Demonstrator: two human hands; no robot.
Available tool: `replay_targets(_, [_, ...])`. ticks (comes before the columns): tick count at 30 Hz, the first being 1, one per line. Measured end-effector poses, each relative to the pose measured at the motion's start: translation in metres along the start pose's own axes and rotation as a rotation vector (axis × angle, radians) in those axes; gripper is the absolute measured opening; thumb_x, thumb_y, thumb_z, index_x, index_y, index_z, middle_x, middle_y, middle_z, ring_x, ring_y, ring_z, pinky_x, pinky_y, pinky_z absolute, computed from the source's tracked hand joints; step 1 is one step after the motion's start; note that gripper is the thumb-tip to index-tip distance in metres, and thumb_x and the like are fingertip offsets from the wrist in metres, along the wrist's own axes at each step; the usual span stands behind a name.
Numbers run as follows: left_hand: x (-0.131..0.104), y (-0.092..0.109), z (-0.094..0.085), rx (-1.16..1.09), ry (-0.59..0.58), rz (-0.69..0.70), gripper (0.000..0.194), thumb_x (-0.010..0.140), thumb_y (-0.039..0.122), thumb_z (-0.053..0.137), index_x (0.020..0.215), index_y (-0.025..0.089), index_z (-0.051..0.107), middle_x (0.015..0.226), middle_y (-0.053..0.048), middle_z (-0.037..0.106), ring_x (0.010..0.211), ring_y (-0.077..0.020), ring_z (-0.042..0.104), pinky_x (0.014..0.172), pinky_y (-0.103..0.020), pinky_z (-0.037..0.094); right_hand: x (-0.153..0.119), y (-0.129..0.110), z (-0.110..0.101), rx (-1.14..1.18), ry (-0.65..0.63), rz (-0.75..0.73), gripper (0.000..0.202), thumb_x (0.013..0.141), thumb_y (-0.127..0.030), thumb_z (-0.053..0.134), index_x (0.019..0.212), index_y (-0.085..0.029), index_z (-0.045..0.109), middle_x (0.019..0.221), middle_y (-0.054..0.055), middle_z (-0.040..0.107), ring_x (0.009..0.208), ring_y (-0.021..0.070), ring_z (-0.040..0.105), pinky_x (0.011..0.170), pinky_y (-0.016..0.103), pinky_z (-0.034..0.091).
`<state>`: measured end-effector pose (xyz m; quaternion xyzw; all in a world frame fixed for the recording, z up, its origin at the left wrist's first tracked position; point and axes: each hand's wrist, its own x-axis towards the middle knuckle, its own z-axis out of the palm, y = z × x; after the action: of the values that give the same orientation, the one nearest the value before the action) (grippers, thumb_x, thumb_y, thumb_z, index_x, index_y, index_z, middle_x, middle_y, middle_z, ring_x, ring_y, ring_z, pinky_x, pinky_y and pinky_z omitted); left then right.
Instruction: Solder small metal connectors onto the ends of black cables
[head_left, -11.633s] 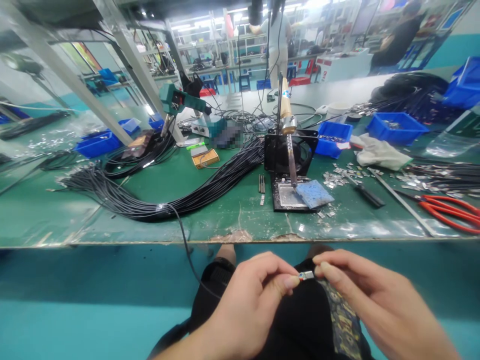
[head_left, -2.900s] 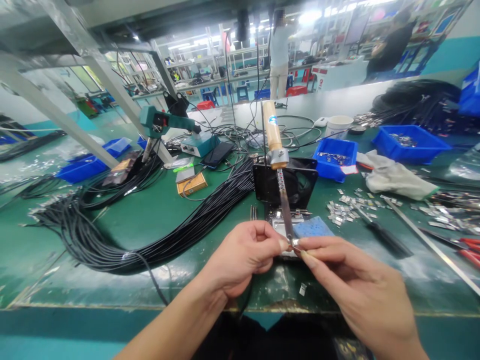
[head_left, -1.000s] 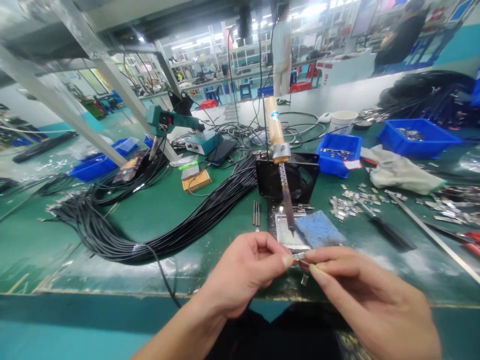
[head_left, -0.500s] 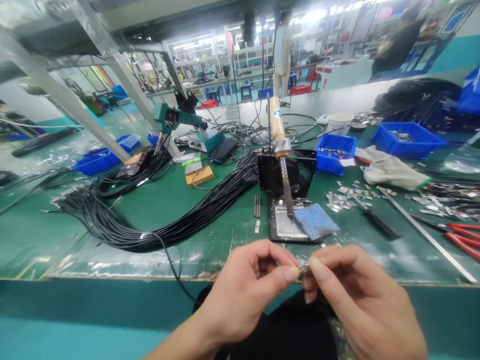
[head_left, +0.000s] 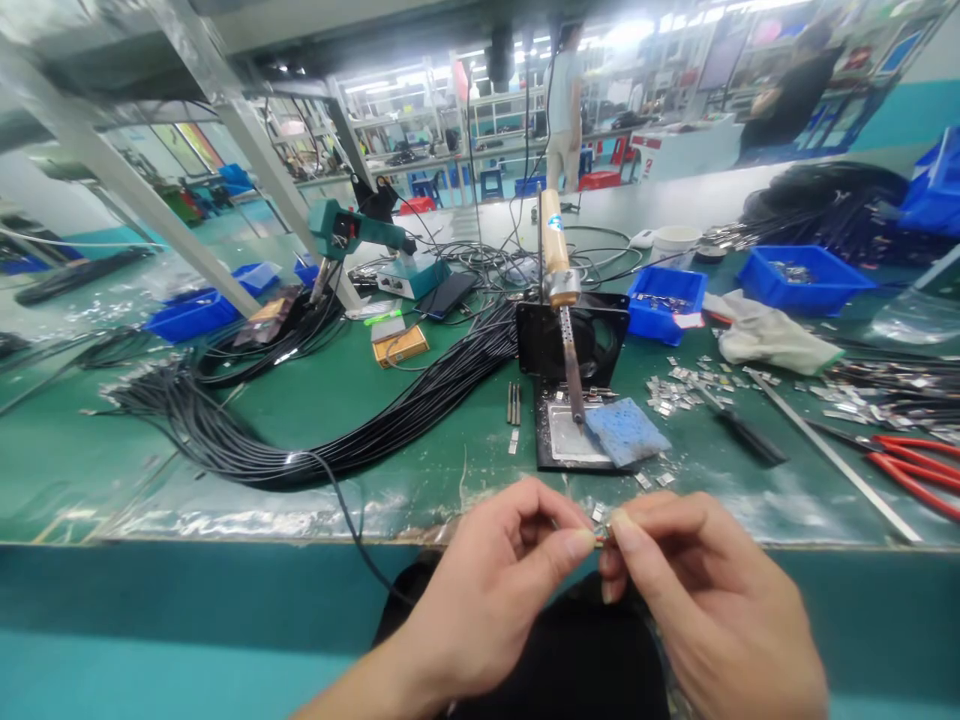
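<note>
1. Low in the frame's centre, the left hand (head_left: pixel 495 580) and right hand (head_left: pixel 697 600) meet, fingers pinched shut on a small metal piece (head_left: pixel 602 537).
2. It hangs just past the bench (head_left: pixel 420 500) front edge, over the lap.
3. Soldering iron (head_left: pixel 562 310) stands upper centre, well apart.
</note>
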<state>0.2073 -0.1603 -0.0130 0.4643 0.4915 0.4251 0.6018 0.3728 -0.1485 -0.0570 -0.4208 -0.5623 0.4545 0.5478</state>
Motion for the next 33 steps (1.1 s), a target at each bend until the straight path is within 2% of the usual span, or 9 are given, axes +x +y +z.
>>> replay_targets(6, [0.007, 0.001, -0.006, 0.023, -0.019, -0.059, 0.021, 0.092, 0.033, 0.072, 0.087, 0.014, 0.065, 0.090, -0.006, 0.068, 0.084, -0.0179, 0.061, 0.081, -0.032, 0.049, 0.004, 0.005, -0.003, -0.024, -0.015, 0.022, 0.005, 0.092, -0.026, 0.072, 0.088, -0.023, 0.070, 0.073, 0.000, 0.072, 0.058, 0.0126, 0.071, 0.055, 0.019, 0.061])
replay_targets(10, [0.014, -0.002, -0.009, 0.011, -0.010, -0.092, 0.023, 0.090, 0.034, 0.074, 0.087, 0.013, 0.065, 0.092, -0.008, 0.069, 0.083, -0.0171, 0.060, 0.078, -0.030, 0.045, 0.008, 0.010, -0.008, -0.049, 0.008, -0.018, 0.003, 0.092, -0.025, 0.072, 0.089, -0.025, 0.072, 0.091, 0.001, 0.076, 0.075, 0.0139, 0.076, 0.068, 0.018, 0.064])
replay_targets(14, [0.022, 0.000, -0.012, -0.023, -0.014, -0.144, 0.026, 0.087, 0.036, 0.076, 0.085, 0.013, 0.064, 0.093, -0.007, 0.068, 0.067, -0.0098, 0.048, 0.060, -0.025, 0.033, 0.014, 0.016, -0.016, -0.084, -0.031, -0.085, 0.007, 0.092, -0.022, 0.072, 0.086, -0.026, 0.072, 0.104, 0.001, 0.075, 0.089, 0.0131, 0.076, 0.075, 0.015, 0.063])
replay_targets(16, [0.026, 0.002, -0.013, -0.025, -0.009, -0.172, 0.028, 0.085, 0.038, 0.077, 0.084, 0.012, 0.064, 0.092, -0.007, 0.067, 0.063, -0.0088, 0.043, 0.056, -0.026, 0.027, 0.017, 0.018, -0.019, -0.085, -0.061, -0.104, 0.008, 0.092, -0.021, 0.072, 0.086, -0.026, 0.071, 0.103, 0.000, 0.076, 0.088, 0.0118, 0.076, 0.076, 0.013, 0.062])
replay_targets(22, [0.036, 0.003, -0.014, -0.051, -0.005, -0.187, 0.032, 0.082, 0.039, 0.080, 0.084, 0.011, 0.064, 0.088, -0.006, 0.065, 0.062, -0.0085, 0.041, 0.057, -0.027, 0.027, 0.024, 0.020, -0.022, -0.108, -0.107, -0.133, 0.008, 0.092, -0.019, 0.072, 0.090, -0.027, 0.071, 0.105, -0.001, 0.077, 0.090, 0.0107, 0.076, 0.079, 0.011, 0.061])
replay_targets(25, [0.041, 0.001, -0.016, -0.087, -0.010, -0.200, 0.034, 0.081, 0.041, 0.082, 0.083, 0.011, 0.064, 0.084, -0.004, 0.062, 0.059, -0.0070, 0.037, 0.055, -0.027, 0.023, 0.028, 0.023, -0.021, -0.121, -0.120, -0.140, 0.009, 0.092, -0.019, 0.072, 0.090, -0.028, 0.071, 0.104, -0.001, 0.078, 0.090, 0.0106, 0.076, 0.080, 0.011, 0.061])
replay_targets(33, [0.056, 0.010, -0.024, -0.054, -0.030, -0.249, 0.033, 0.079, 0.042, 0.082, 0.081, 0.014, 0.064, 0.060, 0.006, 0.046, 0.052, -0.0063, 0.028, 0.051, -0.028, 0.014, 0.044, 0.020, -0.020, -0.175, -0.114, -0.151, 0.008, 0.092, -0.020, 0.071, 0.087, -0.026, 0.071, 0.099, -0.001, 0.077, 0.083, 0.0096, 0.076, 0.072, 0.010, 0.060])
